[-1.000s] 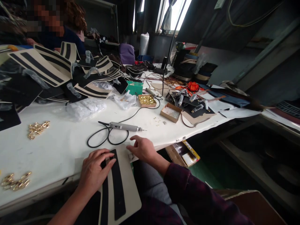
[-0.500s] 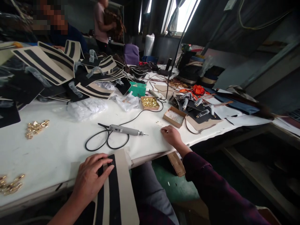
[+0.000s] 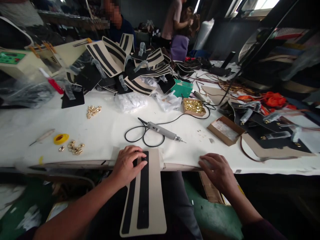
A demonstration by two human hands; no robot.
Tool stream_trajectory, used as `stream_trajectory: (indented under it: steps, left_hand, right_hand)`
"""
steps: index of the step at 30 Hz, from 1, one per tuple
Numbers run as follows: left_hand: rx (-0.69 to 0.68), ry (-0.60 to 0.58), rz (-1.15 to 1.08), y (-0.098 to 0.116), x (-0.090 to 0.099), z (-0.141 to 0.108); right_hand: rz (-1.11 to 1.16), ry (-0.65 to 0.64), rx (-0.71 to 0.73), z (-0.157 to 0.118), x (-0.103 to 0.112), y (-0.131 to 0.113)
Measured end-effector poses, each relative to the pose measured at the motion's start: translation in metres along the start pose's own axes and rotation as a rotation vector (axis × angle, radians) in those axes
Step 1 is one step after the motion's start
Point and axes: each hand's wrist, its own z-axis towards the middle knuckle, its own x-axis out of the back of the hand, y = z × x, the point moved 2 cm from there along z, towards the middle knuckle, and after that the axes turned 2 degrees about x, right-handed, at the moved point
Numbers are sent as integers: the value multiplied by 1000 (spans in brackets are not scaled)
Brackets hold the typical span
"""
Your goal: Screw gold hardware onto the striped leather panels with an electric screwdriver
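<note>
The right hand [image 3: 217, 168] had moved back from near the open cardboard box [image 3: 215, 133] to the table's [image 3: 105, 133] front edge; its grip was unclear. The left hand [image 3: 128, 165], fingertips narrowly spaced, held the striped panel [image 3: 156, 200] overhanging that edge.

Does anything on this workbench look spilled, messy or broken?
Nothing looks plainly broken. A few tiny loose bits lie on the tabletop left of the open cardboard box, perhaps dropped. The striped panels at the back are heaped at odd angles, and crumpled plastic litters the floor.
</note>
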Motion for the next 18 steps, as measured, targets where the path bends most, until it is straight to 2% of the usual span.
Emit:
stream_trajectory:
  steps: [8, 13, 18]
  left_hand:
    - [-5, -1, -16, 0, 2, -1]
    - [-20, -9, -1, -1, 1, -3]
    - [-36, 11, 15, -3, 0, -3]
  right_hand:
    - [-23, 97, 120, -19, -5, -11]
    - [-15, -64, 81, -8, 3, -6]
    - [24, -113, -32, 3, 10, -11]
